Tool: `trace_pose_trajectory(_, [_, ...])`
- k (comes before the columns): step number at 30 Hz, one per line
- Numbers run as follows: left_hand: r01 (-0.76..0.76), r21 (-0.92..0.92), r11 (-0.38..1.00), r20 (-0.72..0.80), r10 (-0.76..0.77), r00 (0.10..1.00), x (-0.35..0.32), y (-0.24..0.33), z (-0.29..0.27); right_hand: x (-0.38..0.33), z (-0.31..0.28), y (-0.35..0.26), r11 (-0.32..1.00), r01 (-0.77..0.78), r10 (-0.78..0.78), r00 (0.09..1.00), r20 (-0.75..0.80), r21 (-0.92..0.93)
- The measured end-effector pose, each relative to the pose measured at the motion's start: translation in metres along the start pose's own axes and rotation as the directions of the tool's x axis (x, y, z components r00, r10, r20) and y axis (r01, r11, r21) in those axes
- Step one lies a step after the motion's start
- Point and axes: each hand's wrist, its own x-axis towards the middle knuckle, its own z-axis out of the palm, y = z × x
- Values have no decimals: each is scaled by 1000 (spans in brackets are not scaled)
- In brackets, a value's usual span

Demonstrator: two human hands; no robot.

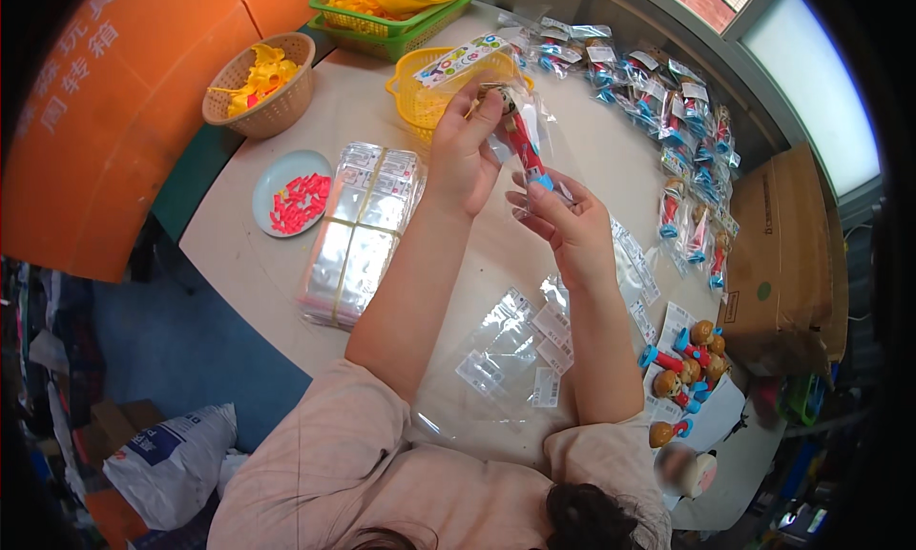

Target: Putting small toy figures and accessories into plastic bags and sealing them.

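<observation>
Head view: left hand pinched the top of a clear plastic bag, fingers closed on its upper edge just under a printed header card. Right hand cupped the bag's lower end, fingers curled narrow around the blue base of a red stick toy inside. Bag and toy held above the round table, in front of the yellow basket.

Possibly not fully seated in the bag yet; glare hid the bag's mouth. Could have slipped out toward the loose empty bags near the body if the lower grip eased. Thin film could have torn or creased under a hard push on the base.

Left: banded stack of bags and a blue plate of red parts. Far right: a row of finished packs. Near right: unpacked toys, close to the table edge and liable to roll off if knocked.
</observation>
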Motion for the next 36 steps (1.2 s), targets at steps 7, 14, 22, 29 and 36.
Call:
trace_pose_trajectory(7, [19,-57,998,74,-15,997,-5,5,9,2,-3,1,988,-46,36,997,69,148])
trace_pose_trajectory(14, [-100,32,994,-120,103,987,-2,-2,9,-3,4,5,991,110,-114,992,-59,-73])
trace_pose_trajectory(22, [-42,-34,999,-46,41,998,-2,-3,7,-1,3,3,993,107,-103,992,-74,43])
trace_pose_trajectory(29, [-25,-66,998,20,26,999,-3,5,9,0,4,8,977,211,-212,976,-45,-37])
trace_pose_trajectory(36, [-120,230,966,31,116,993,-7,13,25,1,-2,11,963,247,-245,969,33,-111])
